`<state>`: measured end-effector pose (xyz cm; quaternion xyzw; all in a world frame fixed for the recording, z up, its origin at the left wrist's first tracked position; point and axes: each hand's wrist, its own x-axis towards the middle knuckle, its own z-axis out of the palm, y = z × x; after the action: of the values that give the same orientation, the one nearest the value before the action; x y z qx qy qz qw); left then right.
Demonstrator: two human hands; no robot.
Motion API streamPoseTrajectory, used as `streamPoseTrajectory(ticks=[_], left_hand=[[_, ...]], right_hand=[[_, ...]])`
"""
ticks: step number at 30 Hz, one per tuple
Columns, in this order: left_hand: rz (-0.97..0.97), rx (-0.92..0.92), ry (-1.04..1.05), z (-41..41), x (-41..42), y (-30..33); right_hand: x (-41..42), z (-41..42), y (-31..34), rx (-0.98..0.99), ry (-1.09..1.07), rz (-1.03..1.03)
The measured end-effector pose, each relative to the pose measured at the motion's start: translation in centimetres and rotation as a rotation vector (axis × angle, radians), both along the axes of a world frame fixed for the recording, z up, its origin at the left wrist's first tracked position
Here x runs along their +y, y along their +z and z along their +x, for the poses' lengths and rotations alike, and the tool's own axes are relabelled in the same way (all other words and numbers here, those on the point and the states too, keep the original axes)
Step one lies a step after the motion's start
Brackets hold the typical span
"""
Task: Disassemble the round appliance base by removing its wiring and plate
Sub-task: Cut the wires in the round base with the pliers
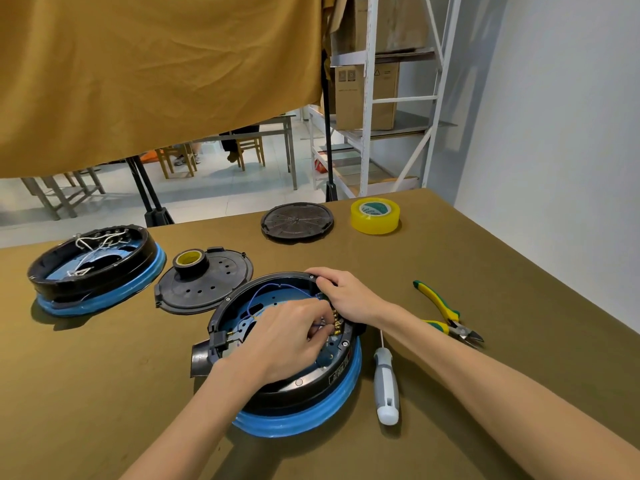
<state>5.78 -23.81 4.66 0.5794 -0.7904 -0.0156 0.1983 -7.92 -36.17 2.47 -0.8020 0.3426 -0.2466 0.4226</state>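
Note:
A round black appliance base with a blue rim (311, 415) lies open side up at the table's front middle. A thin blue wire (263, 289) loops inside it, near brass terminals (336, 322) on its right inner wall. My left hand (287, 337) reaches into the base, its fingertips pinching a wire at those terminals. My right hand (346, 296) grips the base's far right rim, fingers curled over the edge. Both hands hide much of the inside.
A second base with white wires (93, 268) sits at the left. A black plate (207, 289) carrying a small tape roll (190, 259) lies beside it, another black plate (298, 221) farther back. Yellow tape (375, 215), cutters (446, 315) and a screwdriver (385, 382) lie at the right.

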Motion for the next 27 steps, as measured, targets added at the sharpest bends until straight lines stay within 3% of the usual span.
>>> streamPoseTrajectory(ticks=[27], left_hand=[[0.017,0.118,0.036,1.0,-0.5,-0.8]], right_hand=[[0.3,-0.1,0.5,-0.016,0.008,0.011]])
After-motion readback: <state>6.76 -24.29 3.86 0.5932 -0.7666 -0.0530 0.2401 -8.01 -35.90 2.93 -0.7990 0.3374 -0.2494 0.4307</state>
